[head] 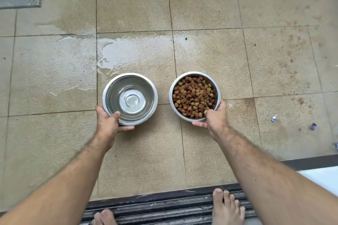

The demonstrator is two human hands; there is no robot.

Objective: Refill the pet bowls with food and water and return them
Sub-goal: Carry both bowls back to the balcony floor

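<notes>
A: Head view, status?
B: L hand (pixel 108 122) grips near rim of water bowl (pixel 130 99), thumb inside. R hand (pixel 214 118) grips kibble bowl (pixel 194 96), just right of water bowl, not touching.
A: Floor?
B: Wet patch (pixel 128 51) on tiles beyond water bowl. Bare feet on door track (pixel 164 206), nearer than it.

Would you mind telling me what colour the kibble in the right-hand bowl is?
Mixed tan and reddish brown kibble, seen in the head view.

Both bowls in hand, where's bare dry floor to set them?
Dry tiles lie under and right of the food bowl, short of the wrappers. A puddle spreads just beyond the water bowl.
</notes>
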